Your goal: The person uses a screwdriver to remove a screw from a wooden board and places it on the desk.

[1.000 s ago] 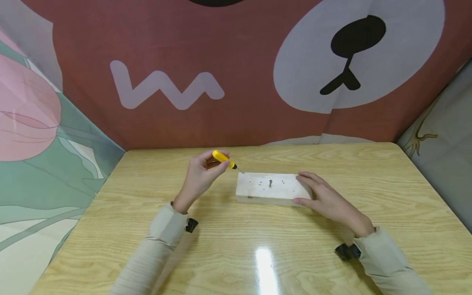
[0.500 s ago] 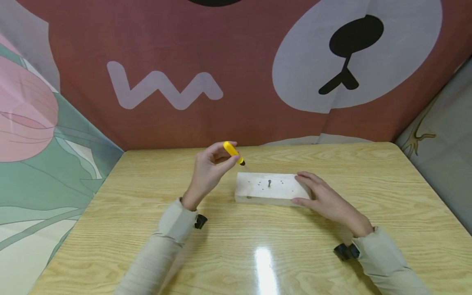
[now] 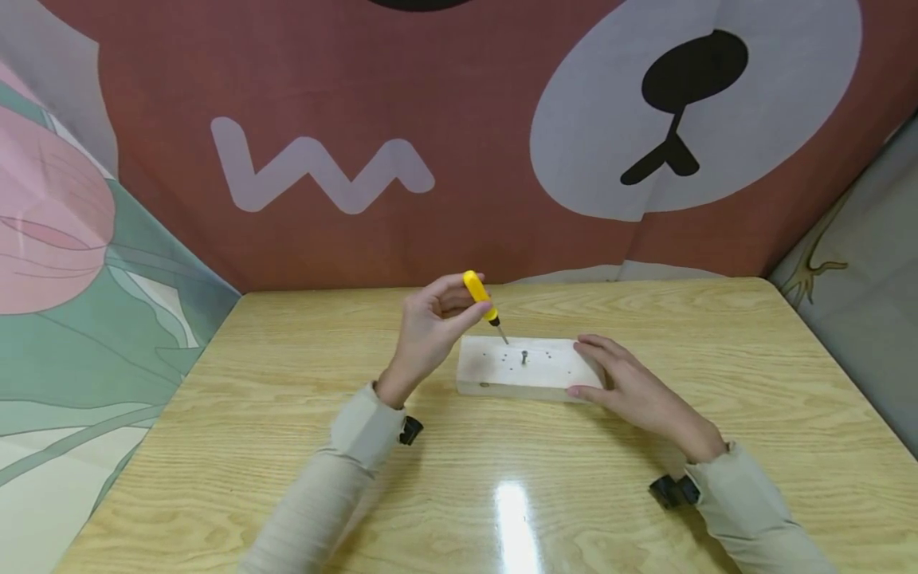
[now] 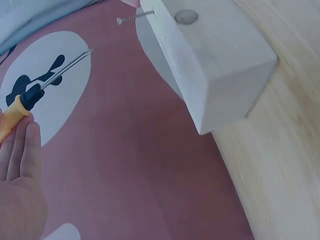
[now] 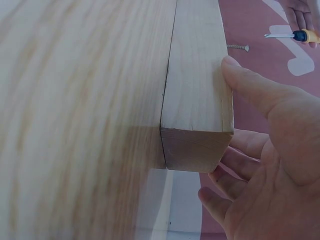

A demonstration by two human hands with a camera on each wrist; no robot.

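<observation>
My left hand (image 3: 430,331) pinches the yellow handle of a screwdriver (image 3: 478,295) between thumb and fingers. Its metal shaft slants down to the right, and in the left wrist view the screwdriver's tip (image 4: 89,51) is apart from the screw (image 4: 131,19). That screw stands part-way out of the upper face of a pale wooden block (image 3: 495,367), among several small holes. Around the block's right end my right hand (image 3: 634,391) holds on, thumb at the near side and fingers at the far side. In the right wrist view the thumb (image 5: 250,82) lies along the block's edge.
The block lies flat on a wood-grain table (image 3: 237,446). Behind the table hangs a reddish-brown cloth (image 3: 473,231) with a printed cartoon face. A dark small device sits at each wrist.
My left hand has moved to the right with the screwdriver, bringing its tip from the block's left end to near the screw. The handle is more upright. My right hand and the block stay put.
</observation>
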